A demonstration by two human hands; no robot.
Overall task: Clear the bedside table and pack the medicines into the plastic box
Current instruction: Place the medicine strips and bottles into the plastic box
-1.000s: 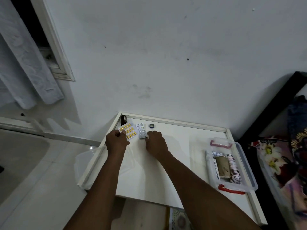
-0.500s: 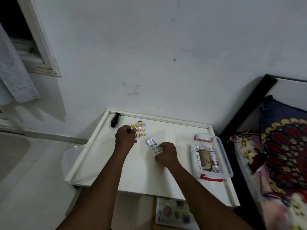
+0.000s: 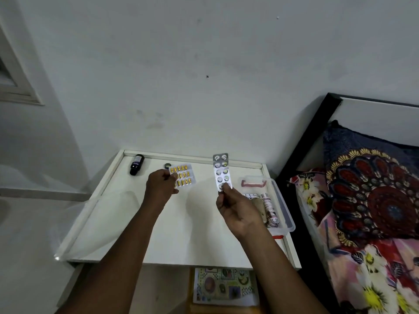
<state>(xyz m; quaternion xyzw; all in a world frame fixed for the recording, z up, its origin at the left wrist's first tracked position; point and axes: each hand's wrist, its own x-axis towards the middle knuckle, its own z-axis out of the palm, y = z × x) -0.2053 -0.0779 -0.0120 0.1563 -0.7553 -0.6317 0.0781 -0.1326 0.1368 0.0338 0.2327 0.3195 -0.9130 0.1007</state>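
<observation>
Just left of the plastic box (image 3: pixel 286 208), your right hand (image 3: pixel 238 211) pinches the upright silver strip (image 3: pixel 221 172). Your left hand (image 3: pixel 159 189), farther off, pinches yellow capsules (image 3: pixel 183 177).

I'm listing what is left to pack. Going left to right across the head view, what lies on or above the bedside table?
Dark bottle → small round cap → yellow capsule strip → silver tablet strip → plastic box.

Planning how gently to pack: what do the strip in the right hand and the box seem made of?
The blister strip in the right hand looks like shiny metallic foil, judging by its silver glare. The box looks like clear glossy plastic: its contents show through the wall.
</observation>
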